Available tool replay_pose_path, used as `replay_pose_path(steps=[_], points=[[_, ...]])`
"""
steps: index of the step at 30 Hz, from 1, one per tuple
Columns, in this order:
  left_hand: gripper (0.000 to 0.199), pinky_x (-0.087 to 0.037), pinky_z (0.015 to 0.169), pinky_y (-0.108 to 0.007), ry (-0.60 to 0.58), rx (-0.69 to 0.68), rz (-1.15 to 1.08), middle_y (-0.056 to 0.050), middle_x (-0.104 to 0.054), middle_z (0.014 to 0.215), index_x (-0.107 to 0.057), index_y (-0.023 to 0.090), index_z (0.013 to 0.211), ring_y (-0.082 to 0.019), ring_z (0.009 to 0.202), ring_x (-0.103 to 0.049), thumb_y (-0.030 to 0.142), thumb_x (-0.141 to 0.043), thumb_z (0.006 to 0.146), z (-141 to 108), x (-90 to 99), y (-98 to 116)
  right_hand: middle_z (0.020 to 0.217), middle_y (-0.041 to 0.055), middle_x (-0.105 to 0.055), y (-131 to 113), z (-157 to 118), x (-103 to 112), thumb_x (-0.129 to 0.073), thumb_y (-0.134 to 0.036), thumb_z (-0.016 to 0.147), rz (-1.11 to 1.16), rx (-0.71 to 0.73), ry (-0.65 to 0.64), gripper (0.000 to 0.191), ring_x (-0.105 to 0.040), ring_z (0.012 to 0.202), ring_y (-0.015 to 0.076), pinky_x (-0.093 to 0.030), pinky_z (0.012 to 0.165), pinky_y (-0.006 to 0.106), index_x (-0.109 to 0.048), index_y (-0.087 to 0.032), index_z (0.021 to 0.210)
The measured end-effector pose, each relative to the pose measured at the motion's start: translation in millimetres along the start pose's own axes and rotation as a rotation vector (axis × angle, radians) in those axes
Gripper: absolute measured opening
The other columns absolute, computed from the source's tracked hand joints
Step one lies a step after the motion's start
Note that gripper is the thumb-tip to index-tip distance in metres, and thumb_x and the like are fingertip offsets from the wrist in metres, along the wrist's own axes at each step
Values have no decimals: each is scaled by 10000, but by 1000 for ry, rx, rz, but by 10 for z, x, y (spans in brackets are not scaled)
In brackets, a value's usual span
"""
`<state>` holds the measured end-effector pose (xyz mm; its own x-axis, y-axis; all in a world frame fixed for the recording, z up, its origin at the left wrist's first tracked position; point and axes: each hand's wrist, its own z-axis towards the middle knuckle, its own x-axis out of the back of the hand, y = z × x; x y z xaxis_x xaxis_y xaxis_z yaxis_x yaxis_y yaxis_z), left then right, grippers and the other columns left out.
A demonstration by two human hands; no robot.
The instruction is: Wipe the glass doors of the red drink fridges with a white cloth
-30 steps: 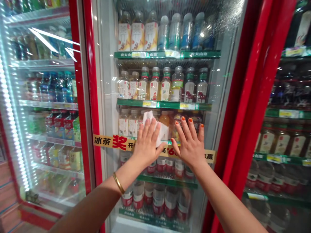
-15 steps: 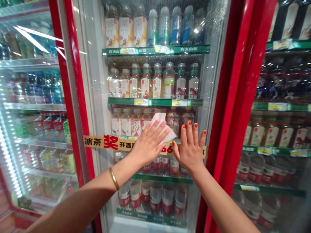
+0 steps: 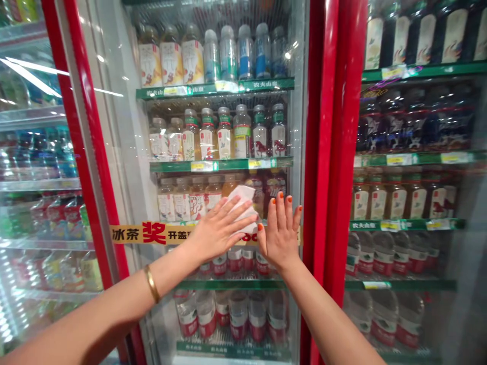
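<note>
My left hand (image 3: 216, 228) lies flat on the glass door of a drinks fridge, fingers spread and pointing up to the right, over a white cloth or tissue (image 3: 243, 195) pressed to the glass. A gold bracelet (image 3: 151, 284) circles the left wrist. Just to the right, my right hand (image 3: 280, 233) rests against the same glass with its fingers apart and orange nails showing, nothing in it. Both hands partly cover a yellow strip (image 3: 133, 234) with black and red characters that runs across the door.
Behind the glass, green-edged shelves (image 3: 216, 89) hold rows of bottles. Red door frames (image 3: 330, 152) stand to the right and a red frame (image 3: 93, 126) to the left. More stocked fridges are on both sides, with bottles (image 3: 405, 200) at the right.
The view has shifted, so the door and both hands appear further left. The cloth under my left hand looks more bunched, and the left fingers point more to the right.
</note>
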<state>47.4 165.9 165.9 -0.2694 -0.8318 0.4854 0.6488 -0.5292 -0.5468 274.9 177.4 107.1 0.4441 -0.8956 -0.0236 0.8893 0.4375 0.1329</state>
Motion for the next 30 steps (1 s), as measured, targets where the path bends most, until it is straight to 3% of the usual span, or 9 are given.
replay_pose_path(steps=[4,8,12,15,18,20,22,26,30], points=[[691,-79,1437,-641,181,182,5,59,-189,1882,-383,501,1713,-332,1758,-121,471,-631,1068,144,167,-312,1884,108,-82,8,-23,4,-495,-290,1024,69,-30,44,930,-55,1760,355,-137,1409,727,-5,-183,1806],[696,-76,1438,-643,150,73,-14,39,-151,1893,-369,440,1731,-329,1764,-64,459,-602,1075,557,29,5,1893,106,-74,55,-67,21,-437,-305,1032,126,-96,125,891,-82,1754,404,-170,1374,793,-13,-214,1811],[657,-76,1461,-465,30,-184,-26,50,-356,1833,-399,371,1726,-213,1754,-165,388,-567,1091,309,-90,232,1894,112,-97,67,-68,42,-396,-306,1047,138,-89,156,848,-103,1755,397,-172,1380,777,-44,-201,1812],[705,-9,1457,-454,77,-143,94,45,-341,1837,-338,402,1749,-194,1760,-118,463,-588,1093,125,31,4,1893,117,-123,54,-48,50,-376,-293,1051,132,-70,158,827,-119,1759,362,-188,1402,713,-69,-169,1809],[755,-37,1446,-572,152,18,187,-6,-161,1887,-257,395,1775,-265,1768,-21,420,-582,1094,394,106,-142,1891,134,-137,59,-37,46,-366,-307,1060,117,-57,196,811,-133,1758,352,-196,1405,686,-89,-136,1802],[766,-48,1438,-616,159,42,211,-25,-92,1898,-280,358,1772,-305,1763,48,394,-604,1079,658,32,-18,1890,145,-141,74,-41,42,-358,-317,1067,103,-64,219,800,-152,1755,351,-201,1402,686,-99,-126,1799],[745,-17,1449,-584,108,-80,210,-27,-129,1898,-387,289,1737,-311,1759,84,414,-644,1048,768,-101,208,1887,150,-149,90,-46,42,-356,-316,1067,89,-79,220,796,-168,1751,356,-210,1393,702,-102,-136,1800],[616,30,1460,-475,22,-296,198,8,-361,1835,-622,260,1580,-251,1769,52,527,-654,1026,331,-192,341,1881,152,-164,90,-29,55,-393,-274,1062,45,-77,161,803,-155,1755,346,-177,1399,697,-107,-144,1801],[843,43,1443,-556,75,-49,221,-11,-250,1871,-355,386,1747,-275,1772,-15,659,-666,1013,-127,94,-131,1862,107,-247,25,28,47,-527,-265,1045,-32,-1,-9,844,-161,1755,316,-129,1425,635,-158,-216,1802]])
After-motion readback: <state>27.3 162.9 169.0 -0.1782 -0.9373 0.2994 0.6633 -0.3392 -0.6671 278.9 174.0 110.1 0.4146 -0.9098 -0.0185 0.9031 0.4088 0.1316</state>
